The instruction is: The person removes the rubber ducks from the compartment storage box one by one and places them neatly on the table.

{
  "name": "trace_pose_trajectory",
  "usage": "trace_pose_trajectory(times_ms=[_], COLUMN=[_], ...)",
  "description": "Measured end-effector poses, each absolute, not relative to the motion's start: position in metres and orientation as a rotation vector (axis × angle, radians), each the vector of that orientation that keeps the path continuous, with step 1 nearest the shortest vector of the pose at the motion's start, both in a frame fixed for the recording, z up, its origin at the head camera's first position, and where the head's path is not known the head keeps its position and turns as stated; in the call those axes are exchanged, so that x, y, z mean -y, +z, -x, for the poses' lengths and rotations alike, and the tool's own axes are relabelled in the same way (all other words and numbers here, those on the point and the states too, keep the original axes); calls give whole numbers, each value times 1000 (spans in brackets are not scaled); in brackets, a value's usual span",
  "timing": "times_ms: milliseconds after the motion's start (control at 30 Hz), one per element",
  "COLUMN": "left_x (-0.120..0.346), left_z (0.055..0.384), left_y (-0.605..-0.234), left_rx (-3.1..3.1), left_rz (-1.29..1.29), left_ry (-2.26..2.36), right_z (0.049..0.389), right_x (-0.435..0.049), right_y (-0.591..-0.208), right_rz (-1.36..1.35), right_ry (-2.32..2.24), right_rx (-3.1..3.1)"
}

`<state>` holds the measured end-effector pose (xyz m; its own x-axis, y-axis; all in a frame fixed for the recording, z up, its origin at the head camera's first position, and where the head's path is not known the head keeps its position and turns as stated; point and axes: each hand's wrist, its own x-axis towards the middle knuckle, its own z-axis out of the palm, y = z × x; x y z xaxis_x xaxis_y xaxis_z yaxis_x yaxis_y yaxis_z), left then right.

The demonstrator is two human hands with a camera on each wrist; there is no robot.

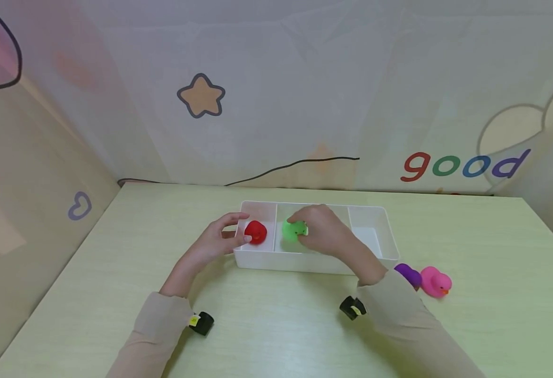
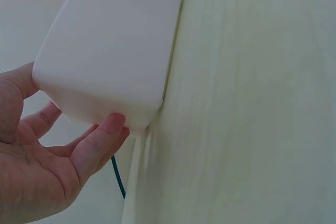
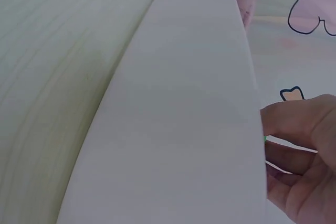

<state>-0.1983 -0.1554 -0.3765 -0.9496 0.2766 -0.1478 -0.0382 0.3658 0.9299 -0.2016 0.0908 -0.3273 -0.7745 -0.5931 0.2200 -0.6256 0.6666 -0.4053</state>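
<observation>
A white divided box (image 1: pixel 286 261) stands on the table, three compartments visible. My left hand (image 1: pixel 214 240) grips its left end, the thumb at the rim and the fingers against the end wall, as the left wrist view of the box (image 2: pixel 110 35) shows. A red rubber duck (image 1: pixel 256 232) sits in the left compartment, close to that thumb. Over the middle compartment, my right hand (image 1: pixel 326 231) pinches a green rubber duck (image 1: pixel 291 231). In the right wrist view the box's wall (image 3: pixel 173 103) hides nearly all of the green duck.
Right of the box, a purple toy (image 1: pixel 406 273), partly covered by the right sleeve, touches a pink rubber duck (image 1: pixel 434 282) on the table (image 1: pixel 276 325). A printed cloth backdrop (image 1: pixel 276 105) rises behind the table. Each wrist carries a small black camera.
</observation>
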Motion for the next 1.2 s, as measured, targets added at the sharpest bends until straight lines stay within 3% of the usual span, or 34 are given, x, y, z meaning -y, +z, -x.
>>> trace_pose_trajectory(times_ms=[400,1200], left_x=[155,155], left_z=[198,199], left_y=[-377,-377], left_rx=[-2363,-2343], left_rz=[-232,-230], left_ry=[1596,1607], right_z=[195,169], right_x=[-113,-168], right_y=[-323,-314], right_rz=[-1018,-928], right_ry=[1000,1059], right_rx=[2663,2526])
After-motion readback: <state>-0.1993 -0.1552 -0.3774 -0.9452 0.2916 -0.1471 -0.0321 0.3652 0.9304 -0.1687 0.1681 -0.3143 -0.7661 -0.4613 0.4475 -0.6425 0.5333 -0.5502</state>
